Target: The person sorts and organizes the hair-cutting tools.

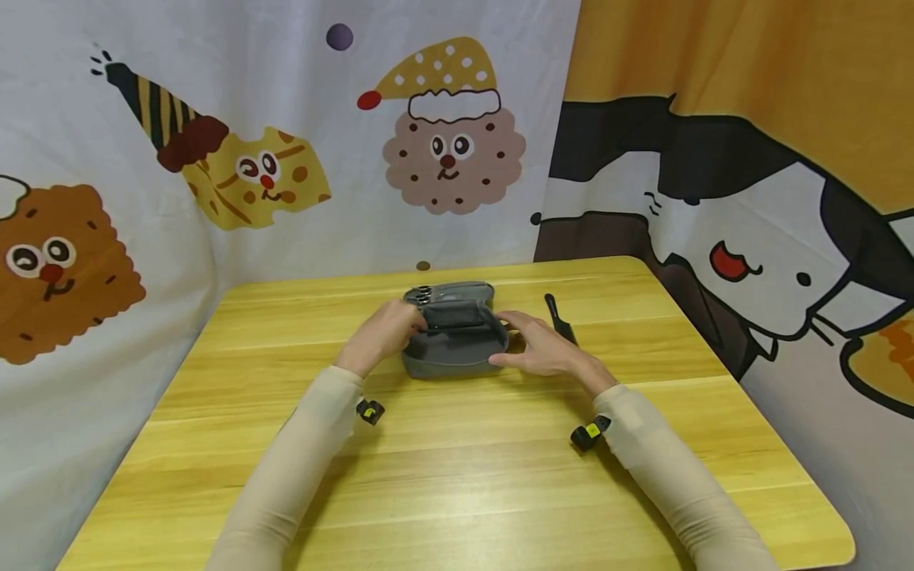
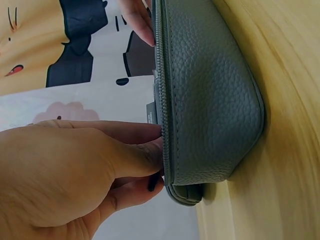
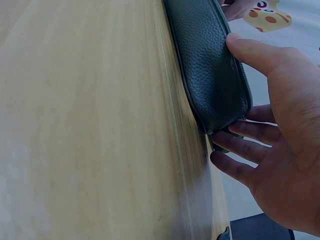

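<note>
An unzipped grey leather-look zip case [image 1: 457,369] lies on the table, its lid [image 1: 471,292] folded back. At the case's left end my left hand [image 1: 385,333] reaches over the zipped rim. Its thumb and fingers pinch a thin dark object [image 2: 153,183], mostly hidden, its kind unclear. Round the right end, my right hand [image 1: 539,346] holds the case, the thumb on the front rim and the spread fingers [image 3: 250,147] at the end and back. Metal finger loops [image 1: 423,294], perhaps of small scissors, show at the lid's left side.
Just beyond the right hand lies a black handled tool [image 1: 560,319], partly hidden. The wooden table [image 1: 457,484] ends at a printed cloth [image 1: 286,254] hanging behind it. Small black and yellow devices sit at both wrists.
</note>
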Motion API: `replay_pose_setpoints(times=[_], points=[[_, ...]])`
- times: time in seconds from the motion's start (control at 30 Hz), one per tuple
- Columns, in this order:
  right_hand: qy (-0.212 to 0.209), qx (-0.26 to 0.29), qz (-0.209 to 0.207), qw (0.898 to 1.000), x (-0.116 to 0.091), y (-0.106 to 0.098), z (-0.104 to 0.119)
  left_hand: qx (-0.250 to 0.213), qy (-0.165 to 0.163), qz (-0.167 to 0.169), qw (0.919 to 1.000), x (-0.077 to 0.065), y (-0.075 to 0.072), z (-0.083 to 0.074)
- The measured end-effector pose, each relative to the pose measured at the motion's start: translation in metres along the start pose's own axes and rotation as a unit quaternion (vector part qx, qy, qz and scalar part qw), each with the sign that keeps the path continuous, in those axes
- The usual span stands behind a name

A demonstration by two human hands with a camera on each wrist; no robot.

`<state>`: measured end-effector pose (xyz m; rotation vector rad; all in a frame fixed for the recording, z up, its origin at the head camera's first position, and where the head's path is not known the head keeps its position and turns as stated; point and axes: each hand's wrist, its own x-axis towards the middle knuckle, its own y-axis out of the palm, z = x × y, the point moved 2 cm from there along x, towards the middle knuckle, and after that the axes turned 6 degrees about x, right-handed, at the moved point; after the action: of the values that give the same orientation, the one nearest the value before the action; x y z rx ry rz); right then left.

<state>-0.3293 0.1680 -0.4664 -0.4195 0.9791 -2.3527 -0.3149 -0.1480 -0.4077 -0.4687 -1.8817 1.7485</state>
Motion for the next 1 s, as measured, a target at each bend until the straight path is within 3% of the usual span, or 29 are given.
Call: replay_pose_setpoints(times=[0.2, 0.57, 1.0], points=[[0.001, 0.002, -0.001, 1.0, 0.0, 0.0, 0.001, -0.006, 0.007, -0.008, 0.9999, 0.003, 0.001, 0.0], [0.007, 0.006, 0.003, 1.0, -0.001, 0.0, 0.002, -0.027, -0.011, 0.012, 0.9995, 0.007, 0.006, 0.003], [0.008, 0.004, 0.001, 1.0, -0.002, -0.001, 0.004, -0.02, -0.017, 0.018, 0.9995, 0.01, 0.011, 0.003]])
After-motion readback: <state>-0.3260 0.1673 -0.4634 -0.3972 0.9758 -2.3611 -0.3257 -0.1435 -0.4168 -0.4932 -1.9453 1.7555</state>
